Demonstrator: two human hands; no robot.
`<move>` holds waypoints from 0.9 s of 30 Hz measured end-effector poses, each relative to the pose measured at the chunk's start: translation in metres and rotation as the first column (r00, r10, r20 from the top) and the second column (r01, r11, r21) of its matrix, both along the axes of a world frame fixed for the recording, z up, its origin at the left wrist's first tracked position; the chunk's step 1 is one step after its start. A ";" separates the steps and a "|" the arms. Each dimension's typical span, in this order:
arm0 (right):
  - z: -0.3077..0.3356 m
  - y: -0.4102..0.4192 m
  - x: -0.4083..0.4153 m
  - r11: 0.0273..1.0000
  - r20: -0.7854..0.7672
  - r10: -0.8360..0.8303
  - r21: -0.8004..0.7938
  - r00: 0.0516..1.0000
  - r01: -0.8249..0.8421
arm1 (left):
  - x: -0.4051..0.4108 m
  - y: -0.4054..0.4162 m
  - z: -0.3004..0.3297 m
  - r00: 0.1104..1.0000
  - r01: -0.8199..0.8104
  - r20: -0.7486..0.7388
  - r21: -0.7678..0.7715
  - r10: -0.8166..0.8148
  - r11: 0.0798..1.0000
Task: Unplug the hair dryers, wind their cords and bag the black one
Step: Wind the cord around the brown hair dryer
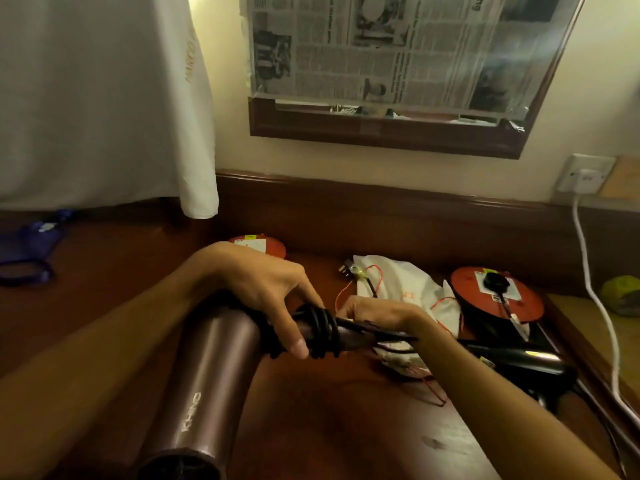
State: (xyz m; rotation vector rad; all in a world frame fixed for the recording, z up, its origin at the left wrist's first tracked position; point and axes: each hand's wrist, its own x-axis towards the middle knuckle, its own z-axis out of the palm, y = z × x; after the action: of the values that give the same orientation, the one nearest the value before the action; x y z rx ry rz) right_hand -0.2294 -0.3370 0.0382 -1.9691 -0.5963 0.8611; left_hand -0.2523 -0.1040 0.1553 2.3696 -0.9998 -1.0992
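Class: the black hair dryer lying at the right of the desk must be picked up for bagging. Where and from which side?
Grip the black hair dryer around its long barrel, from above: it lies flat with its top exposed, while its handle end is hidden behind the right forearm.

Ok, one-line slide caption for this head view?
Left hand steadies brown hair dryer while right hand winds black cord around its handle.

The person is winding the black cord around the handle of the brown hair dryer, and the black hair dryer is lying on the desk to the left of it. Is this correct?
Not quite. The black hair dryer lies on the desk to the right of the brown hair dryer, not the left, as the head view shows. The rest holds: the left hand and right hand are winding the black cord around its handle.
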 end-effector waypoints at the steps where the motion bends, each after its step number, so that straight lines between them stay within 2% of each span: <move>1: 0.011 0.003 0.008 0.994 0.040 0.049 -0.097 0.998 -0.045 | -0.002 -0.004 -0.004 1.000 0.016 0.023 0.061 -0.018 0.998; 4: 0.046 0.020 0.019 0.950 0.156 0.144 -0.298 0.977 -0.092 | -0.005 -0.014 -0.021 0.987 0.023 0.149 0.230 -0.058 0.973; 6: 0.070 0.033 0.018 0.918 0.152 0.226 -0.365 0.962 -0.158 | -0.001 -0.019 -0.036 0.965 -0.039 0.259 0.326 -0.049 0.945; 9: 0.095 0.041 0.001 0.891 0.124 0.254 -0.415 0.959 -0.182 | 0.013 -0.012 -0.049 0.941 -0.136 0.336 0.296 0.030 0.945; 11: 0.095 0.034 -0.015 0.948 0.147 0.144 -0.306 0.979 -0.093 | 0.020 0.000 -0.045 0.935 -0.123 0.351 0.174 0.055 0.977; 14: 0.082 0.020 -0.037 0.998 0.192 -0.066 -0.012 0.979 0.070 | 0.021 0.010 -0.033 0.933 -0.111 0.343 -0.017 0.110 0.994; 18: 0.057 0.024 -0.064 0.923 0.288 -0.346 0.274 0.893 0.270 | 0.020 0.010 -0.024 0.916 -0.145 0.347 -0.183 0.202 0.972; 20: 0.044 0.029 -0.077 0.878 0.313 -0.423 0.375 0.850 0.299 | 0.018 0.009 -0.020 0.922 -0.157 0.314 -0.233 0.227 0.960; 23: 0.025 0.019 -0.083 0.866 0.340 -0.399 0.445 0.852 0.228 | 0.013 0.013 -0.016 0.944 -0.161 0.227 -0.312 0.238 0.936; 25: 0.016 0.009 -0.085 0.892 0.356 -0.324 0.425 0.877 0.157 | 0.009 0.017 -0.017 0.957 -0.162 0.167 -0.376 0.239 0.912; 27: 0.003 0.002 -0.081 0.911 0.255 -0.240 0.393 0.937 0.126 | 0.004 0.017 -0.017 0.973 -0.166 0.080 -0.415 0.218 0.894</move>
State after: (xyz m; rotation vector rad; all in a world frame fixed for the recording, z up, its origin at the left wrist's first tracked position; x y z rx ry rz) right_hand -0.3106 -0.3352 0.0411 -1.7768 -0.6769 0.3012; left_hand -0.2484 -0.0866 0.1380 2.1544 -0.9051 -0.6039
